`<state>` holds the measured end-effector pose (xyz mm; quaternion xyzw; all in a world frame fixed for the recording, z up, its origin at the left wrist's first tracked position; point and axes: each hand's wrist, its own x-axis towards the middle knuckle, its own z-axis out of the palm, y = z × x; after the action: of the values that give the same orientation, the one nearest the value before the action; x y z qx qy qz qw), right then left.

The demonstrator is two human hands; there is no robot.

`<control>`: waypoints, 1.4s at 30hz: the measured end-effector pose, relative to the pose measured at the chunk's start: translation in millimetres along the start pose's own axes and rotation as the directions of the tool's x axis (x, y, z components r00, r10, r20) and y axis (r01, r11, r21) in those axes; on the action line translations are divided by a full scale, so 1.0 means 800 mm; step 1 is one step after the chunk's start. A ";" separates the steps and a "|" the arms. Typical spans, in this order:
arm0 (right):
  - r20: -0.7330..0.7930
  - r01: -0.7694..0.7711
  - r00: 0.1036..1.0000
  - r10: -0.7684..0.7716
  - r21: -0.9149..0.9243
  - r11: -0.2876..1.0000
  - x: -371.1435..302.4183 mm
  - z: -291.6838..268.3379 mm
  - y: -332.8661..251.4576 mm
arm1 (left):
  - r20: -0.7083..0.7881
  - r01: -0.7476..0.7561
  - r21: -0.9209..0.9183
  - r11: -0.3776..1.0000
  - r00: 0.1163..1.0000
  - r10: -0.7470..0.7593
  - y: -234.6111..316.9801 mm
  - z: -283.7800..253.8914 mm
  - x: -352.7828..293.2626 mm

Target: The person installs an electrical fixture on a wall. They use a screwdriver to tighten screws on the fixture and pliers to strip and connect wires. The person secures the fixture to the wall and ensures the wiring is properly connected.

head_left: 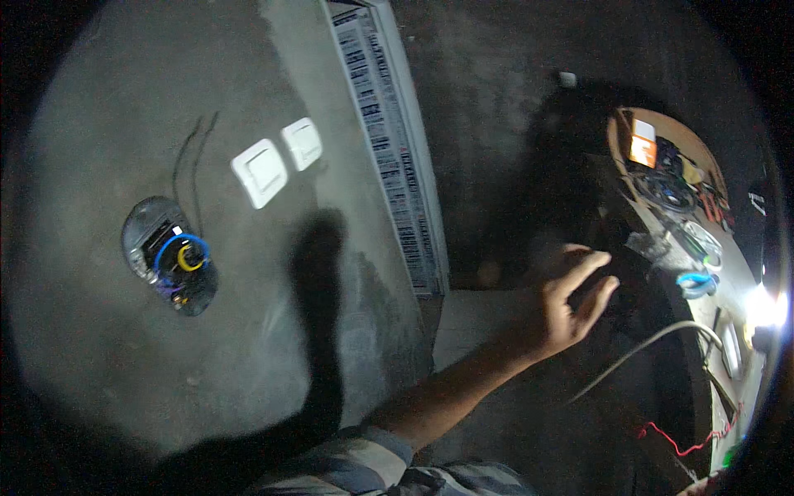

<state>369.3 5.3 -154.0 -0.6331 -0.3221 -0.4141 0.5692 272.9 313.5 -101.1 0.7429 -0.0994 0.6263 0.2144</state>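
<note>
My left hand (566,307) hangs in the air, fingers parted from the thumb in a loose, wide curl with nothing between them; nearest it, apart from my fingers, a blue roll-shaped item (697,285) lies to the right on the pale worktop (705,312); a pale cable (662,332) arches off that worktop; farther up, a round tan tray (705,142) carries an orange-and-white box (643,145); two white switch plates (261,173) sit on the grey wall (99,149); I cannot make out my right hand.
</note>
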 end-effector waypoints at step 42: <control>0.647 -0.590 0.726 -0.233 0.411 -0.695 -0.028 0.636 -0.469 | 0.305 -0.306 0.745 -0.593 0.947 -0.105 0.096 -0.499 0.005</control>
<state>109.3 563.6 -8.5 0.1110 -0.4156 0.4645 0.7741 -112.5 422.5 -33.2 0.5747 0.4005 0.2996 -0.6477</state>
